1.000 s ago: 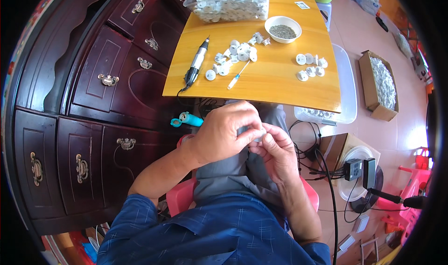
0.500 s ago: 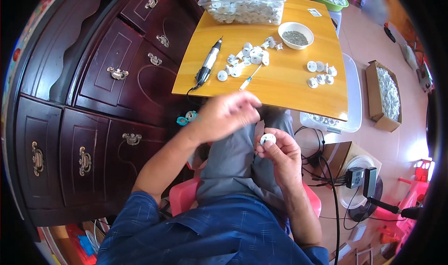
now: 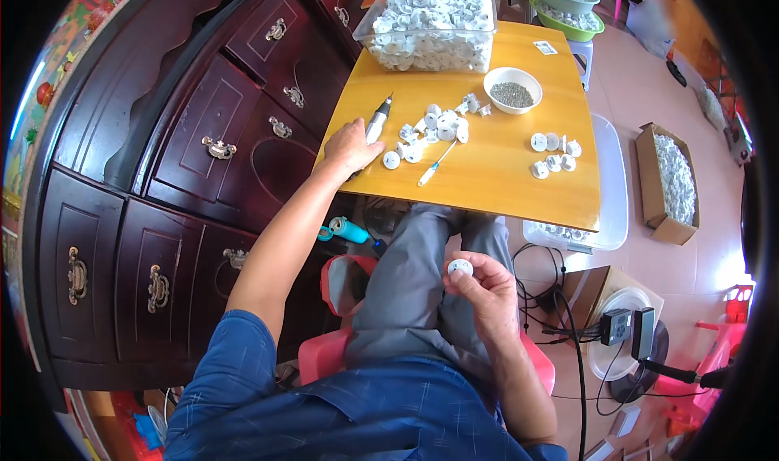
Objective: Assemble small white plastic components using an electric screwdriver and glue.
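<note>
The right hand point(image 3: 485, 286) pinches a white cap point(image 3: 460, 267) over the lap at 6 o'clock, while the left hand point(image 3: 350, 146) closes on the driver point(image 3: 376, 125) at 11 o'clock on the worktop point(image 3: 503, 177); a loose pinch could drop the cap.

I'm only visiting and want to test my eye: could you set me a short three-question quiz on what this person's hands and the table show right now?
1. True or false: the right hand holds a small white round part over the lap.
2. What does the left hand rest on? A) the white bowl B) the pen-shaped power tool C) the cardboard box
3. Fill in: the clear tub at the far end of the yellow table is full of ____ parts.

Key: 1 true; 2 B; 3 white.
</note>
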The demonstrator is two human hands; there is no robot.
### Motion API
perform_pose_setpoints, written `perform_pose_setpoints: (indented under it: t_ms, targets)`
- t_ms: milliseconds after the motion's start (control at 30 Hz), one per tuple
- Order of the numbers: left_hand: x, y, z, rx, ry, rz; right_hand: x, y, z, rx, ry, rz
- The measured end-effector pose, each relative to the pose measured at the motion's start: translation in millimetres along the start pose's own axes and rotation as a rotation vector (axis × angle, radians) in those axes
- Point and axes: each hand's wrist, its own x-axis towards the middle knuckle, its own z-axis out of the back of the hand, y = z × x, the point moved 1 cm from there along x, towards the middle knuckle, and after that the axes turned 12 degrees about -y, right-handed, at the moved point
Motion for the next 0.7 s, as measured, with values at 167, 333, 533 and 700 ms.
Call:
perform_pose_setpoints:
  t_ms: [167,333,533,700]
  targets:
    - [10.4,3.2,-11.1,-0.046,-0.008,0.041,1.0,-0.2,-0.9,-0.007,-0.010,0.006]
    - [3.0,31.2,-20.0,-0.892,0.113,0.253,1.7,2.7,0.3,-0.018,-0.045,0.000]
    - [-66.4,43.8,34.6,-1.667,0.382,0.333,5.1,5.2,2.3,0.015,-0.096,0.035]
    - [-159.0,5.4,72.1,-1.630,0.621,0.128,5.0,9.5,4.2,-0.012,-0.117,0.064]
